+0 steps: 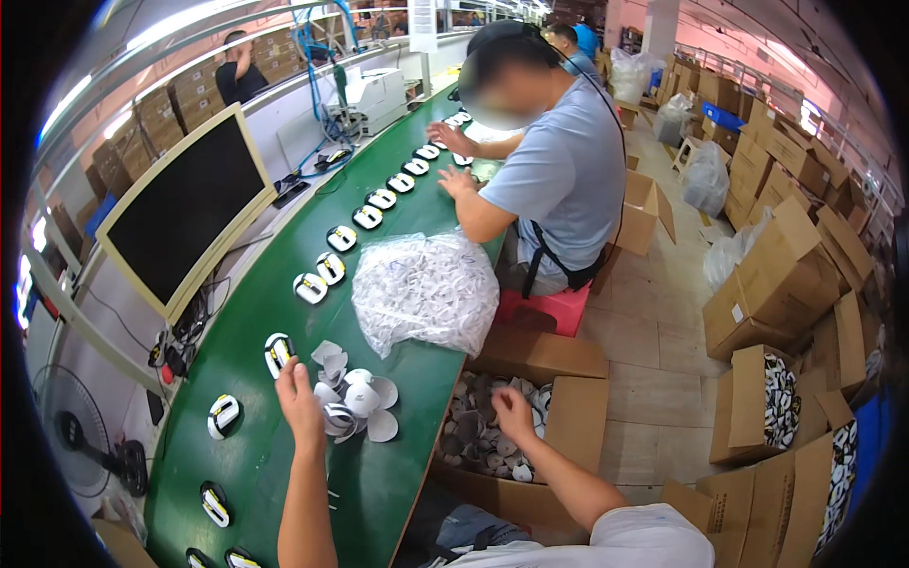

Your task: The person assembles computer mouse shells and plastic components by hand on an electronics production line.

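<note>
My left hand (299,405) reaches over the green work surface, its fingertips at the lower edge of an oval black-and-white housing (277,352) with yellow markings. The fingers seem closed on that edge, though the hand partly hides the contact. Beside this hand lies a loose pile of white and grey rounded shell pieces (362,398). My right hand (514,417) hangs over an open carton (578,417) of similar grey and white pieces (478,435). Its fingers are curled together; whatever may be in them is hidden.
Similar housings (222,417) line the green surface (256,454). A clear bag of small white parts (426,289) lies ahead, near a co-worker in a light blue shirt (568,151). A monitor (194,204) and fan (80,435) stand left; cartons (767,275) crowd the right.
</note>
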Tool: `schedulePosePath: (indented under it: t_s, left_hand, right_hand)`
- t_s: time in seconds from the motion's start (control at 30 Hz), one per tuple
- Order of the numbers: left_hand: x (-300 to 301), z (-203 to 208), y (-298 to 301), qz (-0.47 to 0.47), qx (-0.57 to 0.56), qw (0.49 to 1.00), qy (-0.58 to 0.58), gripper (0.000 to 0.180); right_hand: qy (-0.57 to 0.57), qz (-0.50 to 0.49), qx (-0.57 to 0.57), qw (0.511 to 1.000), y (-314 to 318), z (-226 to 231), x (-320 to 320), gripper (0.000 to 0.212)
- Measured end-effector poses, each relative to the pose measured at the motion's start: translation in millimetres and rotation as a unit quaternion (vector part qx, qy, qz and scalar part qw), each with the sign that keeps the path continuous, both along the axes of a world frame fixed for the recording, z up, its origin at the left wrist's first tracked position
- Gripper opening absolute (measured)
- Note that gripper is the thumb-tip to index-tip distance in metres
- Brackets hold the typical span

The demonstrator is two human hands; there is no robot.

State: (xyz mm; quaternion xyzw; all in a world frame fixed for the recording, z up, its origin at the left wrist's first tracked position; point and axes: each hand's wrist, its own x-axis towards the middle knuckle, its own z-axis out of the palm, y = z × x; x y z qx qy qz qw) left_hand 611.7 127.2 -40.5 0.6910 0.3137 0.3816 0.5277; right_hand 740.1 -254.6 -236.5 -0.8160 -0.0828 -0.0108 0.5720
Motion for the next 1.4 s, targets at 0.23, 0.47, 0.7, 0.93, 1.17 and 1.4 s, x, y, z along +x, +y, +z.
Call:
schedulePosePath:
  t_s: [0.23,0.47,0.7,0.93,1.17,1.4]
  left_hand:
    - [-17,62,-200,-0.264,0.446,0.85,-0.092,0.045]
    - [99,-149,-316,-0.26,-0.107,0.95,0.138,0.057]
    - [58,-379,-253,-0.211,-0.08,0.906,0.359,0.075]
    - [49,-355,-253,-0.158,-0.052,0.872,0.461,0.083]
    - [48,-321,-249,-0.149,-0.079,0.88,0.443,0.082]
    - [68,-279,-252,-0.215,-0.075,0.887,0.402,0.082]
  right_hand:
    - [0.235,-0.054,-0.265,0.934,-45,-152,-52,0.089]
    - [0.304,-0.111,-0.236,0.916,-20,-166,-46,0.1]
    - [0.267,-0.085,-0.298,0.913,-11,-177,1,0.088]
    - [0.235,0.058,-0.398,0.885,-24,-203,29,0.079]
    - [0.038,0.274,-0.438,0.855,5,-230,48,0.073]
    - [-0.183,0.29,-0.383,0.858,-9,-329,30,0.049]
